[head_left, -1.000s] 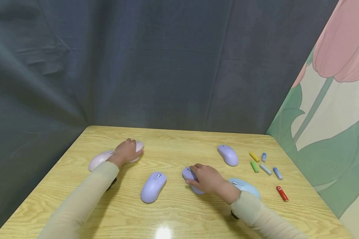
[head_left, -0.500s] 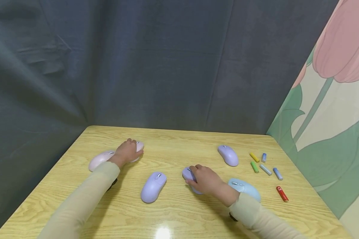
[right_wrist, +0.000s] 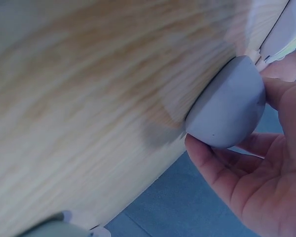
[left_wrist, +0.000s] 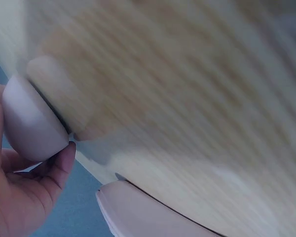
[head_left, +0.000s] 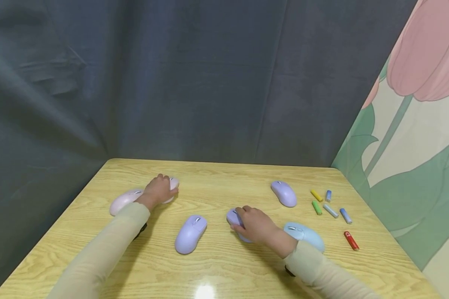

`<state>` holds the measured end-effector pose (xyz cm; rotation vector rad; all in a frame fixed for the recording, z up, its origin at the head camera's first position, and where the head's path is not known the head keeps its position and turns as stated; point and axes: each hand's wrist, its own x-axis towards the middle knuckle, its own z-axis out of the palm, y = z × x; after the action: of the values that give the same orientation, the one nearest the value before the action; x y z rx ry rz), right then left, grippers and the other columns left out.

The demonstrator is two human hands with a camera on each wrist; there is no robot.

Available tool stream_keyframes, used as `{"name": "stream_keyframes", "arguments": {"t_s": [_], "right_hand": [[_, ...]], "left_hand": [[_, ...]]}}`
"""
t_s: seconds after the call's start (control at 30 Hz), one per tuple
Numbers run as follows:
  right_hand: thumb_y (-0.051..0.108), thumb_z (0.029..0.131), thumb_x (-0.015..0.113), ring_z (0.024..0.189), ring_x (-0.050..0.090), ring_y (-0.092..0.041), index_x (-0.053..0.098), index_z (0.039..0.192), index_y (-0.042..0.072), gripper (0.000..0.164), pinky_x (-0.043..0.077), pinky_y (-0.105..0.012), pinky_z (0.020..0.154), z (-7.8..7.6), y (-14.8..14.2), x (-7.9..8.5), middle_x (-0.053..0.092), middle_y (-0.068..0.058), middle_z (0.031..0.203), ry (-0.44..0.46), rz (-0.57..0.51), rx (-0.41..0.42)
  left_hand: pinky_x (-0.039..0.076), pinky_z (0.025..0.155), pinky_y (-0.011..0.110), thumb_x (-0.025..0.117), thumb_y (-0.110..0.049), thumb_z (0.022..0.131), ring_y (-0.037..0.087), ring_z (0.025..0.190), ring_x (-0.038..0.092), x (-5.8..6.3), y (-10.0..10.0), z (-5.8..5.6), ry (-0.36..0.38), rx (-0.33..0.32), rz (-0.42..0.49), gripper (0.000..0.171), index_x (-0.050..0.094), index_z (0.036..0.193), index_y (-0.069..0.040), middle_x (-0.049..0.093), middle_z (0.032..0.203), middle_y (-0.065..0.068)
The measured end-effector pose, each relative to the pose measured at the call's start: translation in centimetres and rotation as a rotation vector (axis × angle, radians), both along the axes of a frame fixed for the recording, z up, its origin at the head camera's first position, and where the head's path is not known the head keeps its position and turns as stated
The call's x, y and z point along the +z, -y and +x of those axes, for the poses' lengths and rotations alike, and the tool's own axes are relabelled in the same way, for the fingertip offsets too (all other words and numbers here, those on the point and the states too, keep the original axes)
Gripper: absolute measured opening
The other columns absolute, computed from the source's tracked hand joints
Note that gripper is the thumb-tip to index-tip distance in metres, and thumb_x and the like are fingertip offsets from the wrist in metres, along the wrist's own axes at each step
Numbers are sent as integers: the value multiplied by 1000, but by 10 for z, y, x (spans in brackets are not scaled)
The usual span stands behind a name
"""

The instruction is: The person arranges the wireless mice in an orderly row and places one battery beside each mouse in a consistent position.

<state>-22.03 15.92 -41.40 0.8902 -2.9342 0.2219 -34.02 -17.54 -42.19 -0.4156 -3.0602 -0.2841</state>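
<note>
Toward the table's back left, my left hand (head_left: 158, 191) grips a pale pink computer mouse (head_left: 174, 182), thumb on one side and fingers on the other. The left wrist view shows that mouse (left_wrist: 32, 121) lying on the wood. A second pink mouse (head_left: 123, 202) sits beside my left wrist. Near the middle, my right hand (head_left: 257, 224) holds a purple mouse (head_left: 233, 216) by its sides. Its rounded rear (right_wrist: 229, 106) shows in the right wrist view, down on the tabletop. A light blue mouse (head_left: 306, 236) lies next to my right wrist, partly covered by the forearm.
Between the hands rests another purple mouse (head_left: 191, 234). One more purple mouse (head_left: 284, 193) is at the back right. Several small batteries, including a red one (head_left: 351, 241) and a green one (head_left: 317, 207), lie along the right side. A dark curtain (head_left: 194, 83) hangs behind the table.
My right forearm has shifted slightly left, uncovering more of the blue mouse. The head view has moved a little. Both hands keep hold of their mice in the same places.
</note>
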Motion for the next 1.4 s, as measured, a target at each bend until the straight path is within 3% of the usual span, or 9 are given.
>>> {"name": "stream_keyframes", "arguments": {"t_s": [0.37,0.93,1.4], "right_hand": [[35,92,66,89,63,-32,57,123,-7,52,52,-44,76,1,1,1,62,-21,105,-18,3,2],[35,93,64,89,63,-32,56,123,-7,51,52,-44,76,2,2,1,61,-21,105,-18,21,8],[35,93,65,88,64,-30,57,121,-7,51,53,-42,75,1,3,-1,62,-20,104,-62,34,17]], "left_hand": [[46,88,54,52,-38,96,48,104,55,6,-12,-7,-12,-2,14,64,49,126,18,49,121,35],[51,78,49,54,-33,94,38,92,56,15,-44,-30,-36,16,75,56,52,119,16,51,106,28],[52,74,50,56,-38,93,39,92,57,8,-53,-52,-28,70,105,62,50,122,17,49,108,28]]}}
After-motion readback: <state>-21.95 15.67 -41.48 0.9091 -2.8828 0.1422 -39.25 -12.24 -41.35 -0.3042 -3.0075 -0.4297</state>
